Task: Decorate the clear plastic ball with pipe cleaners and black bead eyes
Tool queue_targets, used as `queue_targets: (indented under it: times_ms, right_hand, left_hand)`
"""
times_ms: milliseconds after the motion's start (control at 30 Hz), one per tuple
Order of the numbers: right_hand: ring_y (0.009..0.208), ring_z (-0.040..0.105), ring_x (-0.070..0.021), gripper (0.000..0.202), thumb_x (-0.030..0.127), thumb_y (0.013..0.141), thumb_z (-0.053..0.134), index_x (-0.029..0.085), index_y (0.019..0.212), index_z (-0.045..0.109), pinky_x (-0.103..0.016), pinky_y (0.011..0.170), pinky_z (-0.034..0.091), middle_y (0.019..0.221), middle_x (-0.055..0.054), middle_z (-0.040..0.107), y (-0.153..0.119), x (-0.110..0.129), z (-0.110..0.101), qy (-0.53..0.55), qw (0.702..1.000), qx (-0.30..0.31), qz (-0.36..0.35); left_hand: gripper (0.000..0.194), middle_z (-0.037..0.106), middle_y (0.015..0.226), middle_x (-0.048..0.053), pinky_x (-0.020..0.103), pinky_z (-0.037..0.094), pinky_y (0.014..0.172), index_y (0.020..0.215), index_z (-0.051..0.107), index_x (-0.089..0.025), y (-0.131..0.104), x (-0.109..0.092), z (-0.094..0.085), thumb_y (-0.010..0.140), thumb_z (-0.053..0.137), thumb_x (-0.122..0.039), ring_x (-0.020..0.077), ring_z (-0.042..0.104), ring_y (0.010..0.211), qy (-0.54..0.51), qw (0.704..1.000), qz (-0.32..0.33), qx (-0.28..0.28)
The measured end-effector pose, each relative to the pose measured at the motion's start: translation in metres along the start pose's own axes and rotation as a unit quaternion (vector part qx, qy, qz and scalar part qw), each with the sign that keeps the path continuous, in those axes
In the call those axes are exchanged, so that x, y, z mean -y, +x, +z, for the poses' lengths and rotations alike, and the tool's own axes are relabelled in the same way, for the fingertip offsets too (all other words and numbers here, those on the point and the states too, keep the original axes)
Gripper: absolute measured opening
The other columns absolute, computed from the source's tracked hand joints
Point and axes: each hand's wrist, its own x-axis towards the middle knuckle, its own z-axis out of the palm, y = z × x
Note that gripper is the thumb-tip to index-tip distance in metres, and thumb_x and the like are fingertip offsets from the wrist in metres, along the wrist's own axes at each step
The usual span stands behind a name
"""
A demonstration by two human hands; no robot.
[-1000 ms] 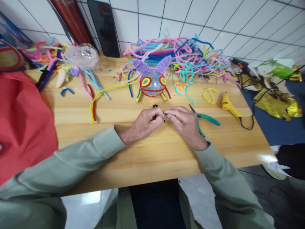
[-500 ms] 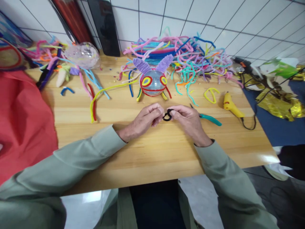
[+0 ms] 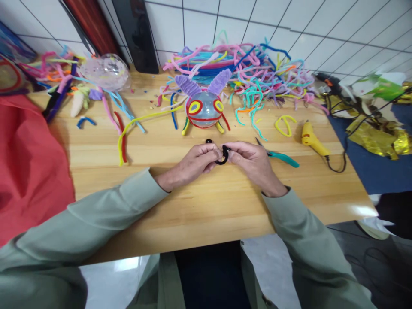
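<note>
A short black pipe cleaner (image 3: 221,162), bent into a loop, is pinched between my two hands over the table. My left hand (image 3: 198,162) has its fingers closed on one side of it, and a black end pokes out above that hand's fingers. On the other side, the thumb and forefinger of my right hand (image 3: 252,163) are closed on the curled part. Just beyond stands a clear ball figure (image 3: 206,112) with purple pipe-cleaner ears, red-and-yellow ring eyes, a red mouth line and yellow feet. Teal-handled pliers (image 3: 282,158) lie beside my right hand, their tips partly behind it.
A heap of coloured pipe cleaners (image 3: 206,60) lies against the tiled wall. At the right are a yellow glue gun (image 3: 313,138) with its cord and a yellow loop (image 3: 285,126). A red cloth (image 3: 32,171) covers the left side, near a clear ball (image 3: 106,72).
The black pipe cleaner has turned from a closed ring to a more open curl, and one end now shows above my left hand. The view has shifted slightly.
</note>
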Motion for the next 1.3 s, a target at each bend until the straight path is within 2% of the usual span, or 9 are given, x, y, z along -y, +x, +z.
queue_targets:
  times_ms: [133, 300, 400, 567, 767, 900, 1100, 1233, 1300]
  right_hand:
    - [0.089, 0.075, -0.0224, 0.018, 0.036, 0.099, 0.074, 0.030, 0.109, 0.087, -0.040, 0.086, 0.061, 0.099, -0.004, 0.084, -0.002, 0.003, 0.002, -0.105, 0.991, -0.044, -0.071]
    - [0.079, 0.070, -0.0209, 0.018, 0.026, 0.098, 0.069, 0.029, 0.104, 0.086, -0.037, 0.079, 0.057, 0.084, -0.003, 0.079, -0.003, 0.010, 0.006, -0.187, 0.972, -0.073, -0.119]
    - [0.083, 0.071, -0.0210, 0.017, 0.029, 0.100, 0.070, 0.029, 0.107, 0.086, -0.037, 0.081, 0.057, 0.091, -0.003, 0.080, -0.004, 0.007, 0.006, -0.160, 0.977, -0.073, -0.119]
    - [0.092, 0.073, -0.0213, 0.028, 0.045, 0.100, 0.074, 0.029, 0.122, 0.082, -0.039, 0.087, 0.060, 0.103, -0.005, 0.079, -0.002, -0.005, 0.005, -0.045, 0.997, -0.030, -0.056]
    - [0.094, 0.076, -0.0204, 0.032, 0.048, 0.093, 0.081, 0.026, 0.116, 0.079, -0.039, 0.093, 0.063, 0.102, -0.004, 0.081, 0.000, -0.005, 0.010, 0.068, 0.998, -0.017, 0.003]
    - [0.087, 0.074, -0.0191, 0.021, 0.037, 0.095, 0.076, 0.026, 0.113, 0.081, -0.037, 0.085, 0.062, 0.095, -0.003, 0.079, 0.000, -0.003, 0.011, 0.035, 0.999, -0.029, -0.020]
    - [0.081, 0.069, -0.0201, 0.024, 0.018, 0.090, 0.070, 0.030, 0.103, 0.086, -0.035, 0.077, 0.057, 0.088, -0.002, 0.076, -0.005, 0.005, 0.011, -0.148, 0.979, -0.095, -0.101]
    - [0.083, 0.068, -0.0198, 0.023, 0.017, 0.088, 0.071, 0.029, 0.101, 0.086, -0.036, 0.080, 0.057, 0.090, -0.003, 0.076, -0.005, 0.007, 0.013, -0.144, 0.979, -0.102, -0.106]
    - [0.082, 0.068, -0.0189, 0.018, 0.022, 0.088, 0.074, 0.027, 0.101, 0.084, -0.035, 0.079, 0.057, 0.090, -0.003, 0.075, -0.002, 0.005, 0.012, -0.078, 0.991, -0.080, -0.073]
  left_hand:
    - [0.023, 0.051, 0.061, -0.006, 0.023, 0.029, 0.047, 0.079, 0.062, -0.020, 0.000, -0.001, 0.004, 0.083, 0.072, -0.040, 0.0070, 0.040, 0.047, -0.066, 0.997, -0.035, 0.000]
    - [0.019, 0.050, 0.058, -0.006, 0.022, 0.030, 0.047, 0.079, 0.062, -0.019, -0.002, -0.004, 0.007, 0.084, 0.071, -0.035, 0.0071, 0.041, 0.047, -0.078, 0.996, -0.032, 0.016]
    - [0.019, 0.050, 0.059, -0.006, 0.022, 0.032, 0.048, 0.079, 0.062, -0.019, -0.003, -0.005, 0.008, 0.084, 0.072, -0.035, 0.0071, 0.043, 0.048, -0.085, 0.996, -0.028, 0.015]
    - [0.024, 0.052, 0.060, -0.004, 0.021, 0.034, 0.046, 0.078, 0.059, -0.020, -0.004, -0.007, 0.010, 0.082, 0.075, -0.037, 0.0077, 0.045, 0.048, -0.130, 0.990, -0.059, -0.004]
    - [0.027, 0.053, 0.060, -0.005, 0.019, 0.037, 0.047, 0.082, 0.059, -0.019, -0.003, -0.006, 0.009, 0.085, 0.079, -0.037, 0.0071, 0.046, 0.048, -0.174, 0.980, -0.095, 0.008]
    - [0.028, 0.055, 0.059, -0.004, 0.019, 0.036, 0.046, 0.082, 0.059, -0.019, -0.003, -0.005, 0.009, 0.085, 0.080, -0.037, 0.0070, 0.047, 0.046, -0.182, 0.978, -0.101, 0.032]
    - [0.030, 0.056, 0.057, -0.004, 0.019, 0.037, 0.047, 0.080, 0.061, -0.018, -0.006, -0.006, 0.011, 0.080, 0.084, -0.037, 0.0069, 0.048, 0.046, -0.193, 0.973, -0.117, 0.051]
    - [0.031, 0.056, 0.059, -0.005, 0.020, 0.038, 0.048, 0.084, 0.064, -0.018, -0.008, -0.007, 0.013, 0.080, 0.087, -0.038, 0.0069, 0.048, 0.047, -0.190, 0.973, -0.122, 0.040]
    - [0.032, 0.059, 0.064, -0.003, 0.021, 0.037, 0.048, 0.086, 0.066, -0.017, -0.009, -0.006, 0.014, 0.083, 0.086, -0.042, 0.0071, 0.048, 0.048, -0.173, 0.979, -0.104, 0.030]
